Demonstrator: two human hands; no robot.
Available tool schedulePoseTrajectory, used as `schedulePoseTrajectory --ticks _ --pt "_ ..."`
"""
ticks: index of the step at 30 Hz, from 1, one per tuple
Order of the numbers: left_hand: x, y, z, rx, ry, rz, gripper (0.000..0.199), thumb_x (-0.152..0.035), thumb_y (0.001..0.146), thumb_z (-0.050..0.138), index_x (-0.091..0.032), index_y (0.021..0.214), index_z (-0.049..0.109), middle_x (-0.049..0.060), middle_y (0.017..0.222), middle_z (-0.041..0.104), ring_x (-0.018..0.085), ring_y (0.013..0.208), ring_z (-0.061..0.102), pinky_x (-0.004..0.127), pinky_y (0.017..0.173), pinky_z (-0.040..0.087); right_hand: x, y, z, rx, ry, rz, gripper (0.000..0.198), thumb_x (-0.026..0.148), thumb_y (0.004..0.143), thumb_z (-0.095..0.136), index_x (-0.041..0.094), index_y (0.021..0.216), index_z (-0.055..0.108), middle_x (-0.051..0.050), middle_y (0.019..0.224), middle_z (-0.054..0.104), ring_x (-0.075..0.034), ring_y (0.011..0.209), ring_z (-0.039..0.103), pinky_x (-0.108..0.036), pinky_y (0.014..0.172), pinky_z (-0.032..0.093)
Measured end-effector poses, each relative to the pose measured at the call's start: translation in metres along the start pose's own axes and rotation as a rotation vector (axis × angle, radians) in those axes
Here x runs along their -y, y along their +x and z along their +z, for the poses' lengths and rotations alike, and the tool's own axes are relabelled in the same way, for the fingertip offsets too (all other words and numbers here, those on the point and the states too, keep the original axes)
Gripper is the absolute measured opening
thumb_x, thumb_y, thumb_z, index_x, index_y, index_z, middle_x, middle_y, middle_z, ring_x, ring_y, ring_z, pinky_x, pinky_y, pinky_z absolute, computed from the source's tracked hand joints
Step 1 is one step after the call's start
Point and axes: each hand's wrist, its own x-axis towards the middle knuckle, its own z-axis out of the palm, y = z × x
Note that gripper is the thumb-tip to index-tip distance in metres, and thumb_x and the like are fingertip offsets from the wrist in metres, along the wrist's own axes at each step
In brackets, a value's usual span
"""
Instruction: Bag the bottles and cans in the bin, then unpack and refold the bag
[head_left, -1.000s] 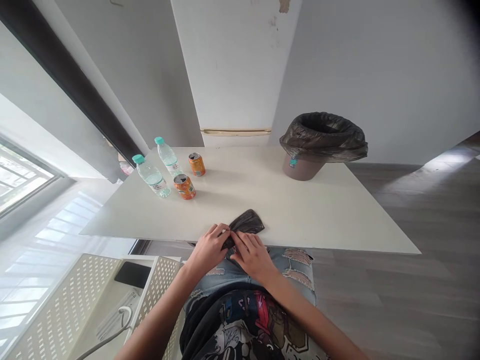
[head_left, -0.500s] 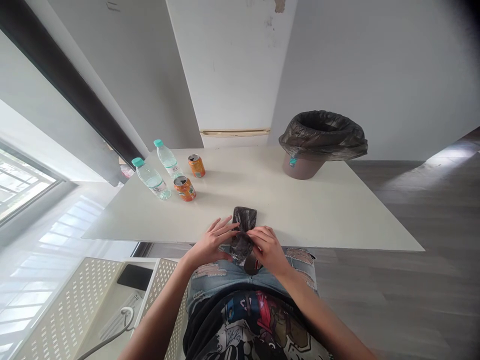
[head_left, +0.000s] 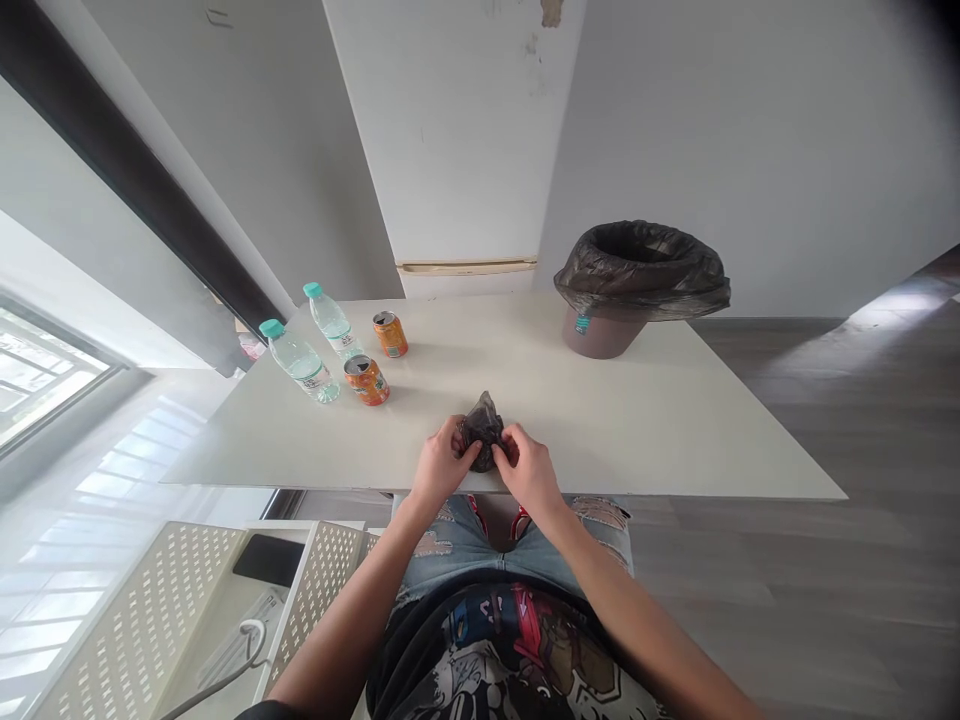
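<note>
A crumpled black plastic bag is gripped between my two hands over the front edge of the white table. My left hand is closed on its left side, thumb pressed to the front. On the right side my right hand pinches it in the same way. The bag's thin top sticks up between the hands; part of it is hidden by my fingers. Beyond my left hand stand two orange drink cans and two clear bottles with teal caps.
At the table's back right stands a brown bin lined with a black bag. A white refrigerator is behind the table. A cream perforated rack at lower left holds a dark phone-like slab and a cable.
The flat, folded black bag is now bunched into a small bundle and has risen over the table edge. My left hand, whose fingers were stretched out, has closed on it.
</note>
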Motion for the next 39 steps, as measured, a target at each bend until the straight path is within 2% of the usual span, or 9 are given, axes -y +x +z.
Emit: schedulePoseTrajectory --ticks 2,5,8,10,13,18,21,25,39 --pt "0.001 0.002 0.006 -0.044 0.101 0.081 0.036 -0.023 0.090 0.071 -0.024 0.123 0.060 0.002 0.092 0.066 0.024 0.092 0.066 0.038 0.088 0.055 -0.002 0.000 0.003 -0.096 -0.079 -0.066 0.005 0.028 0.095 0.056 0.024 0.098 0.056 -0.008 0.096 0.068 -0.024 0.083 0.067 -0.038 0.075 0.057" --pt "0.003 0.003 0.013 -0.060 0.187 0.128 0.038 -0.020 0.089 0.070 -0.024 0.125 0.057 0.008 0.110 0.065 0.029 0.106 0.063 0.045 0.096 0.054 0.000 -0.001 0.002 -0.166 -0.173 -0.231 0.024 0.019 0.097 0.050 0.020 0.119 0.061 -0.017 0.119 0.066 -0.030 0.110 0.067 -0.047 0.095 0.059" --pt "0.006 0.007 0.017 -0.060 0.140 0.117 0.039 -0.015 0.087 0.065 -0.023 0.123 0.054 0.009 0.113 0.065 0.029 0.108 0.062 0.045 0.097 0.055 0.007 0.004 -0.001 0.013 -0.284 -0.505 0.039 0.013 0.102 0.041 0.020 0.133 0.064 -0.017 0.143 0.063 -0.030 0.138 0.057 -0.052 0.117 0.049" --pt "0.010 0.009 0.015 -0.062 0.069 0.121 0.040 -0.012 0.085 0.063 -0.024 0.123 0.052 0.008 0.111 0.065 0.027 0.106 0.063 0.043 0.096 0.055 0.012 0.012 0.000 0.144 -0.371 -0.577 0.045 0.014 0.104 0.038 0.016 0.143 0.063 -0.015 0.159 0.056 -0.030 0.152 0.047 -0.054 0.127 0.040" --pt "0.020 0.011 0.004 -0.117 0.050 0.117 0.040 -0.012 0.087 0.060 -0.023 0.124 0.051 0.007 0.108 0.063 0.025 0.101 0.063 0.042 0.097 0.055 0.013 0.025 0.008 0.246 -0.493 -0.490 0.050 0.025 0.109 0.038 0.011 0.153 0.057 -0.013 0.171 0.043 -0.034 0.161 0.035 -0.058 0.131 0.034" --pt "0.035 0.011 -0.017 -0.168 0.279 0.081 0.035 -0.007 0.090 0.050 -0.023 0.120 0.056 0.011 0.110 0.061 0.029 0.106 0.060 0.047 0.099 0.052 0.005 0.040 0.023 0.283 -0.583 -0.368 0.059 0.039 0.111 0.042 0.010 0.162 0.049 -0.014 0.177 0.029 -0.039 0.163 0.029 -0.058 0.130 0.034" --pt "0.038 0.012 -0.019 -0.130 0.384 0.065 0.032 -0.006 0.091 0.049 -0.022 0.116 0.061 0.013 0.113 0.062 0.032 0.107 0.059 0.048 0.098 0.051 0.003 0.043 0.027 0.292 -0.581 -0.351 0.060 0.041 0.111 0.041 0.015 0.165 0.046 -0.013 0.177 0.030 -0.038 0.163 0.030 -0.058 0.131 0.031" --pt "0.036 0.010 -0.014 -0.089 0.451 0.067 0.030 -0.007 0.095 0.048 -0.024 0.114 0.065 0.013 0.116 0.062 0.033 0.108 0.058 0.049 0.097 0.049 0.003 0.043 0.030 0.282 -0.575 -0.346 0.061 0.053 0.109 0.045 0.027 0.165 0.048 -0.008 0.175 0.036 -0.040 0.162 0.030 -0.064 0.130 0.029" --pt "0.036 0.011 -0.015 -0.078 0.521 0.079 0.029 -0.009 0.097 0.046 -0.022 0.116 0.064 0.013 0.115 0.062 0.032 0.107 0.058 0.046 0.093 0.047 0.001 0.041 0.036 0.257 -0.558 -0.323 0.061 0.052 0.110 0.043 0.024 0.163 0.049 -0.006 0.175 0.036 -0.034 0.164 0.029 -0.061 0.134 0.024"
